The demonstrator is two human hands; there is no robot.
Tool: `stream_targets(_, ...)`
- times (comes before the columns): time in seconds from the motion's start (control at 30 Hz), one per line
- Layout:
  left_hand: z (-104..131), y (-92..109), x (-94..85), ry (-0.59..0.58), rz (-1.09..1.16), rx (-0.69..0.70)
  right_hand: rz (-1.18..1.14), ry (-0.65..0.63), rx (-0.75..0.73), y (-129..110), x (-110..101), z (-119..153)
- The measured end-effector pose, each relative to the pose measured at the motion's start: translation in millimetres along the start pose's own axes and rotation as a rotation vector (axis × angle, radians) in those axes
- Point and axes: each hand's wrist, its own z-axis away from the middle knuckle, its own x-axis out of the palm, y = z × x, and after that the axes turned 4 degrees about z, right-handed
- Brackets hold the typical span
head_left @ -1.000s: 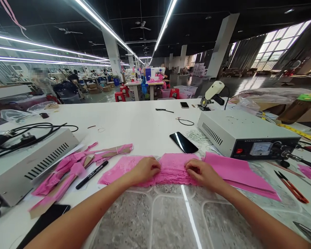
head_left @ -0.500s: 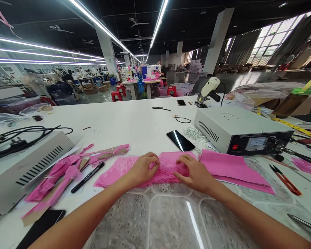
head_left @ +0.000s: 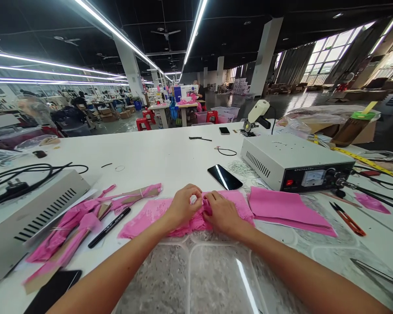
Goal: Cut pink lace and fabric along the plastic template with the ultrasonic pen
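Note:
Pink lace fabric (head_left: 147, 216) lies across the front of the table under both hands, its scalloped edge towards me. My left hand (head_left: 183, 207) is closed, thumb and forefinger pinching a raised bit of the lace. Right beside it, my right hand (head_left: 222, 212) has its fingers curled round a gathered, darker pink fold. The two sets of fingertips nearly meet, and they partly hide the fold. Plain pink fabric pieces (head_left: 281, 209) lie stacked to the right of the lace. Behind the lace rests a black phone (head_left: 225, 176).
Tied pink strips (head_left: 68, 224) and a black marker (head_left: 108, 227) lie left, beside a grey vented box (head_left: 42, 218). A grey power unit (head_left: 298, 157) stands right, with orange-handled snips (head_left: 349, 219) and metal tweezers (head_left: 376, 272) nearer me. A clear mat (head_left: 219, 274) covers the front edge.
My right hand has moved left, close to my left hand, and its spread fingers have closed on the lace. A fold now stands up between the hands. The view has turned slightly right.

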Motion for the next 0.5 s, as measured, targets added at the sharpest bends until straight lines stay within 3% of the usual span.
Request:
stream_targets(0.1, -2.0, 2.4, -2.1, -0.009, -0.044, -0.012, -0.003, 0.002, 0.002, -0.1, -0.9, 1.0)
stream_targets(0.23, 10.5, -2.8, -1.5, -0.117, -0.153, -0.038, -0.025, 0.022, -0.007, 3.6, 1.6, 1.5)
stream_targets(0.37, 19.8, -8.8, 7.0, -0.233, -0.276, -0.074, -0.047, 0.048, -0.014, 6.6, 4.6, 1.2)
stream_targets(0.5, 17.0, -8.6, 15.1, -0.259, -0.311, -0.133, -0.061, 0.076, -0.024, 9.4, 7.5, 0.2)
